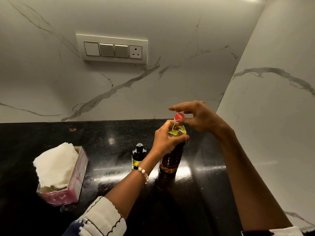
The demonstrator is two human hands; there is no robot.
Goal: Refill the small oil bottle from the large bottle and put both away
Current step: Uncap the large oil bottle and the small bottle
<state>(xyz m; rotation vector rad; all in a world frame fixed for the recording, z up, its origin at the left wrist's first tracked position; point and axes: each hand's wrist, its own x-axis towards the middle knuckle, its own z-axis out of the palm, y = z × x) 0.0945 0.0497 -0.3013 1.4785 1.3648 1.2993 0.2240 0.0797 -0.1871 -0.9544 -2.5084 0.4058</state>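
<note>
The large oil bottle (171, 159) stands upright on the black counter (119, 138), clear plastic with amber oil and a red cap (179, 116). My left hand (166, 140) wraps around its shoulder just below the neck. My right hand (197, 116) is over the top, thumb and a finger pinching the red cap, the other fingers spread. The small oil bottle (139, 153) is dark with a black cap and yellow label; it stands upright just left of the large one, behind my left wrist, untouched.
A pink tissue box (75, 181) with white paper sticking out sits on the counter at the left. White marble walls rise behind and on the right. A switch panel with a socket (112, 48) is on the back wall.
</note>
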